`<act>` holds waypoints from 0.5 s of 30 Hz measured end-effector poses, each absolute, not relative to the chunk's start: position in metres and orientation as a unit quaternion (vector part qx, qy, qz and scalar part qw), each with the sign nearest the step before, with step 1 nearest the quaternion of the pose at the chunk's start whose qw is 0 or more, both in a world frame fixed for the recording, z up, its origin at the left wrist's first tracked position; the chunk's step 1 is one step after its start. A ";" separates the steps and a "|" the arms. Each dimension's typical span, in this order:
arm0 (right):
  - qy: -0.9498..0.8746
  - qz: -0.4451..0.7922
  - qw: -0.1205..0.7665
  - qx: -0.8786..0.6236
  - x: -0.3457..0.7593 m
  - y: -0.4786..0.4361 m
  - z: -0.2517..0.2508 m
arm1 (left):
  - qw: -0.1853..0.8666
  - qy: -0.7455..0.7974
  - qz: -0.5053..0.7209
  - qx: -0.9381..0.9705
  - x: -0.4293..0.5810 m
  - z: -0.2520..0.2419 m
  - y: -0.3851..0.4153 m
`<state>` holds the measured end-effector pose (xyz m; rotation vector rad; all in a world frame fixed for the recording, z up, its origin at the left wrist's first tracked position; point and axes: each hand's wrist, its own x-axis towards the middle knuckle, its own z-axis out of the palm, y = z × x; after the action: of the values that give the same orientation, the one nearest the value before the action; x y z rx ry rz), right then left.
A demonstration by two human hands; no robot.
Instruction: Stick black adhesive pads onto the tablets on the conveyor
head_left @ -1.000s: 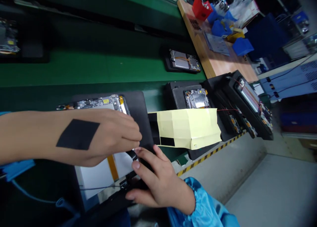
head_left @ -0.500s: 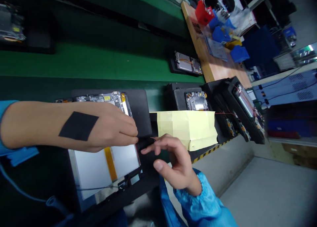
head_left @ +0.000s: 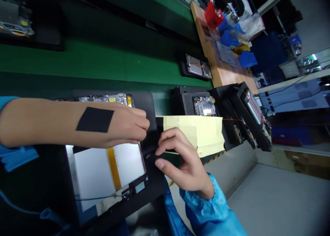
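Observation:
An opened tablet (head_left: 129, 162) lies on a black holder, showing a white battery pack, an orange tape strip (head_left: 113, 167) and a circuit board (head_left: 103, 98) along its far edge. My left hand (head_left: 126, 124) is over the tablet, fingers curled closed near its right edge; what they hold, if anything, is hidden. A black square patch (head_left: 95, 120) sticks to the back of that hand. Right of the tablet, my right hand (head_left: 182, 160) has its fingers bent and thumb apart, holding nothing visible. Its fingers partly overlap a creased pale-yellow sheet (head_left: 206, 133).
Other opened devices stand on black holders: one behind the sheet (head_left: 205, 106), one on the green belt (head_left: 197, 67), one at far left (head_left: 12, 18). Stacked black holders (head_left: 229, 109) are at the right. A wooden table (head_left: 221, 72) carries red and blue bins.
My left hand has moved slightly up and right, away from the battery. My right hand has drawn its index finger in and shifted a little right and up.

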<state>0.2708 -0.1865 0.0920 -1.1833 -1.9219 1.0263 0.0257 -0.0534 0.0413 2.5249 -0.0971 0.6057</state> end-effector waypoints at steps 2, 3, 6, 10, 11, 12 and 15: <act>-0.760 0.419 0.273 -0.416 0.270 -0.179 0.096 | 0.296 -0.033 0.226 0.928 0.027 0.042 -0.049; -0.771 0.425 0.251 -0.402 0.269 -0.176 0.097 | 0.303 -0.029 0.225 0.925 0.028 0.041 -0.049; -0.789 0.417 0.217 -0.396 0.266 -0.169 0.096 | 0.305 -0.025 0.235 0.923 0.030 0.033 -0.050; -0.792 0.402 0.205 -0.412 0.263 -0.167 0.091 | 0.276 -0.025 0.241 0.930 0.032 0.023 -0.053; -0.792 0.399 0.204 -0.414 0.262 -0.167 0.091 | 0.263 -0.022 0.244 0.933 0.033 0.022 -0.053; -0.793 0.396 0.205 -0.415 0.261 -0.167 0.091 | 0.248 -0.020 0.247 0.937 0.033 0.022 -0.054; -0.790 0.394 0.212 -0.419 0.260 -0.167 0.091 | 0.192 0.013 0.256 0.947 0.033 0.024 -0.060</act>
<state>0.2602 -0.1673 0.0913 -1.1636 -2.1929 1.0952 0.0333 -0.0599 0.0241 2.6600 0.0362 0.7193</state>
